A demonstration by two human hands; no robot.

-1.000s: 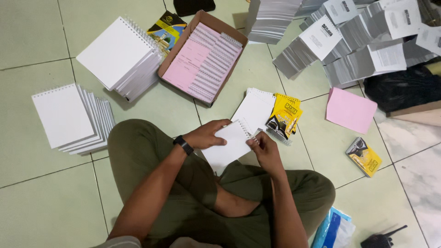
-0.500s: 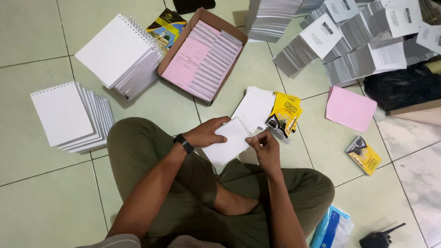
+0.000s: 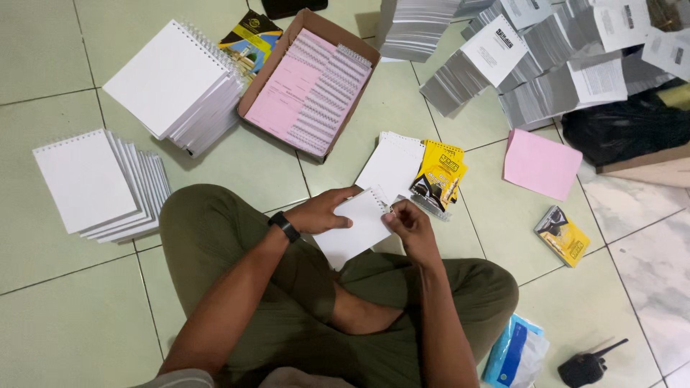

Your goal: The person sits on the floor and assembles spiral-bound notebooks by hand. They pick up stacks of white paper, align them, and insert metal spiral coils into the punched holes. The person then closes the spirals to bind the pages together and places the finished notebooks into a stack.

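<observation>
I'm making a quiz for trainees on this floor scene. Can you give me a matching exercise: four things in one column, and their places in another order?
Things:
1. white pad
2. cardboard box
3. pink sheet
4. black radio

Places:
A. bottom right of the floor, beside a blue packet
B. between the left hand and right hand
C. alone on the tiles, right of the yellow covers
D. near the top, filled with pink spiral pads

Pairs: 1-B, 2-D, 3-C, 4-A
</observation>
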